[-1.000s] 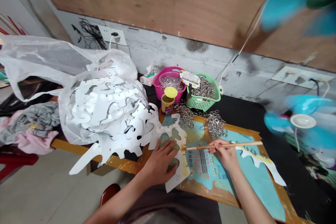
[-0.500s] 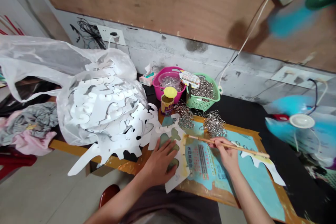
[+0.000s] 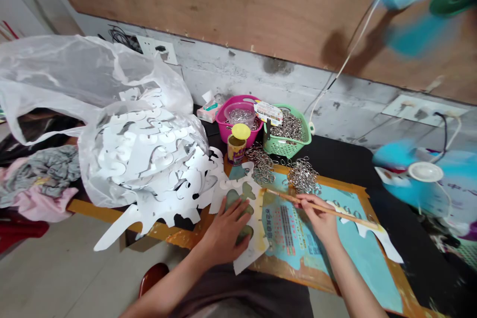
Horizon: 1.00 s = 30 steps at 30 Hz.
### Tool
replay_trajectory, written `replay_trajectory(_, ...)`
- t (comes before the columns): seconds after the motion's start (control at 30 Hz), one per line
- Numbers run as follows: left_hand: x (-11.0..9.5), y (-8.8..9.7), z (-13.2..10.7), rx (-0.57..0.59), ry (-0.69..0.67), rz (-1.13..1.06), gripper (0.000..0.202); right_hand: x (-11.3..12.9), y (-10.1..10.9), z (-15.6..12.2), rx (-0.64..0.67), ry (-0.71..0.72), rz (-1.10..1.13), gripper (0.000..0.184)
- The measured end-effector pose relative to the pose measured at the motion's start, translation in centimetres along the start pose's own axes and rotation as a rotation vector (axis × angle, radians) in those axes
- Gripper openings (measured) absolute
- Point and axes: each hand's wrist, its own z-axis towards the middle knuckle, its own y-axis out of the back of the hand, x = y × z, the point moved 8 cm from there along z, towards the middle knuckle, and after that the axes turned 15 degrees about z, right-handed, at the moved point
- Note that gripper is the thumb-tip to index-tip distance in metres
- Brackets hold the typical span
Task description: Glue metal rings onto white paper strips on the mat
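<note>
Brush pinched in the right hand, slanting, pointing left at the edge of white paper, left hand spread flat across it!

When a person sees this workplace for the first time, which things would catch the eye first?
Probably the bulging plastic bag on the left, spilling white cut-out sheets. Next, the pink basket and green basket near the wall, both holding metal rings. Closer, the right hand holds a long wooden brush, its tip by a perforated sheet under the left hand.
</note>
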Motion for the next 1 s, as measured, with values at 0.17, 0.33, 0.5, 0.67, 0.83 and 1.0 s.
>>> replay_trajectory(0.17,-0.1,0.1,0.0,0.001,-0.004,0.004,0.048,0.2,-1.1,0.4,0.060,-0.033,-0.022,0.023)
replay_trajectory(0.33,0.0,0.0,0.0,-0.002,-0.003,0.008,0.049,1.3,-1.5,0.6,0.035,0.087,-0.077,0.020)
replay_trajectory(0.5,0.0,0.2,0.0,-0.003,0.001,-0.005,0.047,1.8,-2.1,0.6,0.110,0.133,-0.134,0.018)
replay_trajectory(0.67,0.0,0.3,0.0,-0.030,-0.002,-0.015,0.048,3.1,-2.6,0.7,0.184,0.196,-0.165,0.016)
replay_trajectory(0.83,0.1,0.1,0.0,-0.023,0.004,-0.020,0.046,4.2,-2.3,0.7,0.203,0.274,-0.196,0.015)
replay_trajectory(1.0,0.0,0.1,0.0,-0.007,0.003,-0.006,0.047,4.1,-2.1,0.2,0.219,0.289,-0.228,0.018)
